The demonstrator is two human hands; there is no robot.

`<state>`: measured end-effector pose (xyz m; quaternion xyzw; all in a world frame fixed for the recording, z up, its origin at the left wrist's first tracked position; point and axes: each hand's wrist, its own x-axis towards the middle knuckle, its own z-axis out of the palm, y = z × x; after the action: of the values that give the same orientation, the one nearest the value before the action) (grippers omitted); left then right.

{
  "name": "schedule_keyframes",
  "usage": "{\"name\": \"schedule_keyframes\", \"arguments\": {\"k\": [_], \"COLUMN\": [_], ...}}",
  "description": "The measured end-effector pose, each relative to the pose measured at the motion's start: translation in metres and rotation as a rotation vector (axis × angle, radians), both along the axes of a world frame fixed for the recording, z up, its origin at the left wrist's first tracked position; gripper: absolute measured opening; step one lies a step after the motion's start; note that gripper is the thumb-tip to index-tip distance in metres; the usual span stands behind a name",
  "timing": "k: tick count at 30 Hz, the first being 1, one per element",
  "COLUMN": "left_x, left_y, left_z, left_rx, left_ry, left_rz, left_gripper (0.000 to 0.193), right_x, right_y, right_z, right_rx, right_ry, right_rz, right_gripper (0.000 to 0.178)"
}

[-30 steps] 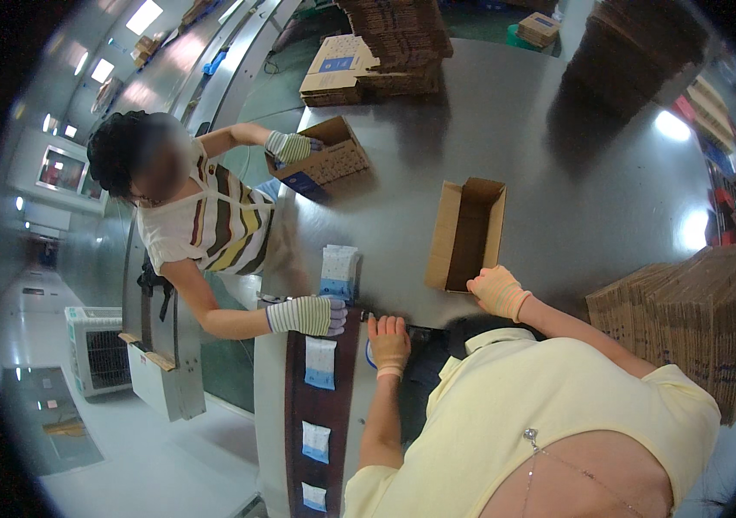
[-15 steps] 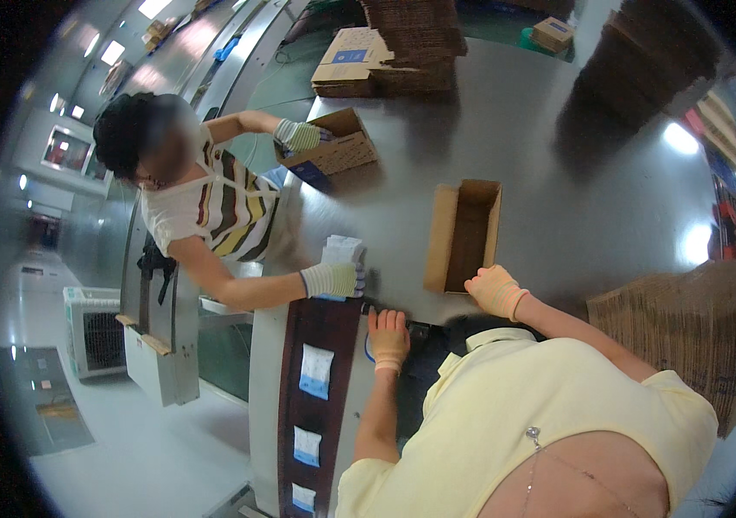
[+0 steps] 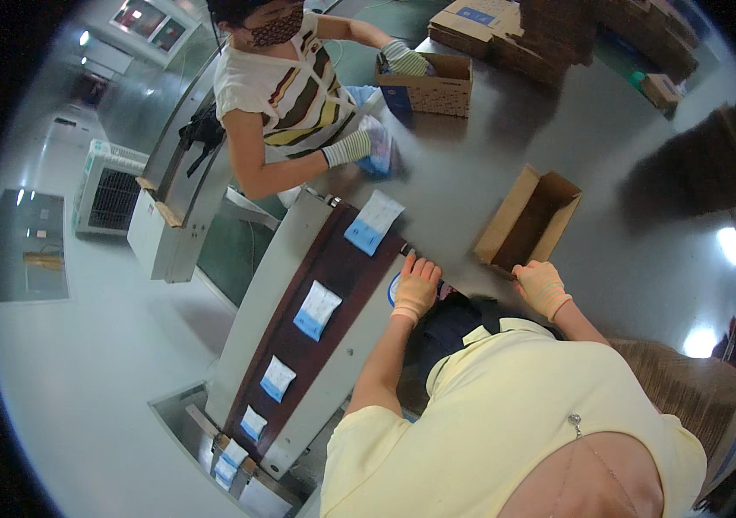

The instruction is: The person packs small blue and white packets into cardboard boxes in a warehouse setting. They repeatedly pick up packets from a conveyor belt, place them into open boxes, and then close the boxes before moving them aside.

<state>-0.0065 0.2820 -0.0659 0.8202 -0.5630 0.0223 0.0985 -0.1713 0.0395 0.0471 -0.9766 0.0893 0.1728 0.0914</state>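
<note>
In a pale, striped glove, my left hand (image 3: 416,285) lies over the edge at the end of the conveyor (image 3: 333,259), fingers stretched and holding nothing. My right hand (image 3: 542,287), gloved the same way, grips the near end of an open cardboard box (image 3: 530,223) on the metal table. No contents show inside the box. White-and-blue packets (image 3: 318,309) lie spaced along the dark belt, the nearest packet to the table (image 3: 375,223) close to its end.
Across the table (image 3: 445,160) a co-worker (image 3: 286,95) in striped gloves has one hand in another carton (image 3: 432,91) and the other on blurred packets (image 3: 376,147). Flattened cardboard (image 3: 506,34) is stacked at the back; more cardboard (image 3: 687,375) stands at my right.
The view has turned, shifting the scene. The co-worker's near hand has lifted packets off the belt's end toward their carton. Packets have advanced along the belt. My hands keep their places.
</note>
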Motion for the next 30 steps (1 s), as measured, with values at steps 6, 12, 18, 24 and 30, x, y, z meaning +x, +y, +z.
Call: {"name": "schedule_keyframes", "arguments": {"k": [6,12,18,24,30], "left_x": [-0.001,-0.001,-0.001,0.001,0.004], "left_y": [-0.005,-0.005,-0.003,0.002,0.018], "left_z": [0.003,0.001,0.006,0.001,0.019], "left_rx": [0.038,0.026,0.088,0.085,0.050], "left_ry": [0.007,0.016,-0.001,0.023,0.038], "left_rz": [0.011,0.013,0.016,0.021,0.016], "left_gripper": [0.030,0.032,0.029,0.029,0.034], "right_x": [0.003,0.000,0.000,0.002,0.015], "right_y": [-0.002,-0.004,-0.001,0.007,0.030], "right_z": [-0.006,-0.008,-0.010,-0.002,0.026], "right_rx": [-0.044,-0.025,-0.016,0.032,-0.021], "right_ry": [0.022,-0.006,-0.028,-0.042,0.064], "right_rz": [0.010,0.003,-0.002,-0.023,-0.010], "right_gripper": [0.017,0.016,0.016,0.014,0.016]}}
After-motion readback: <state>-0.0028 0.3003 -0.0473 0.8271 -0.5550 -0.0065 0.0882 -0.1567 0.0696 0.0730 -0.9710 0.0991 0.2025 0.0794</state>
